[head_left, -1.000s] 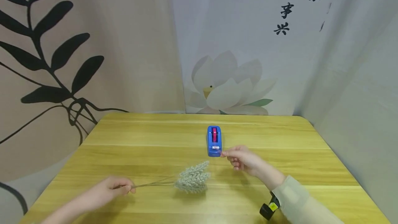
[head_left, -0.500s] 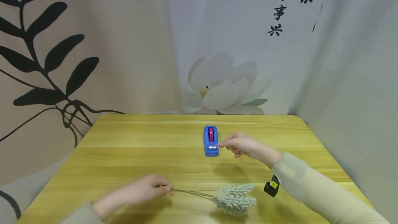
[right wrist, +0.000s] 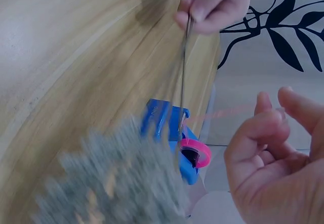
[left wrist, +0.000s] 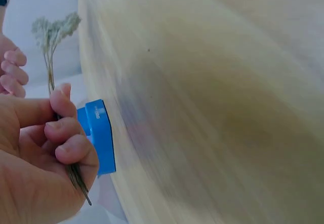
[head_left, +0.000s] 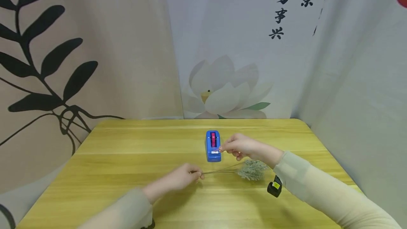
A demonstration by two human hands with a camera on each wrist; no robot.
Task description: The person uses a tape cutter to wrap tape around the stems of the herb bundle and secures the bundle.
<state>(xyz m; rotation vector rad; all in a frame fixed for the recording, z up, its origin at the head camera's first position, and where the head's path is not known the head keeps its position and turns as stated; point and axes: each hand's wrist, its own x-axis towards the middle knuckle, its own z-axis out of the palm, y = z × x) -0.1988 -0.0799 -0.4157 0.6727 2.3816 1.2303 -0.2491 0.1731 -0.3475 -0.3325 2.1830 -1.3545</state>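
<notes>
Clock dirs per head view; 12 = far edge of counter (head_left: 143, 144).

L grip (head_left: 187, 177): clenched round stems (right wrist: 184, 64) of dried-flower bunch (head_left: 252, 170). Cut ends protrude from bottom of fist (L wrist view). Bunch long axis runs from L grip to approx. 3 o'clock, flower heads at far end; raised off counter.

R grip (head_left: 240, 146): thumb & index pinch free end of tape strip (right wrist: 223, 114). Strip spans back to tape dispenser (head_left: 213, 149), pink roll (right wrist: 204, 155) fitted; R wrist view indicates strip not yet detached.

Critical rel.: stem line vs. strip. Bare stems lie at approx. 6 o'clock of dispenser, apart from it; flower heads at approx. 5 o'clock of R grip, just below R wrist (contact w/ wrist: cannot tell). Dispenser lies approx. 1-2 o'clock of L grip, 9 o'clock of R grip; R grip nearer. Strip reach to stems, as judged: short, toward 6-7 o'clock from R grip.
</notes>
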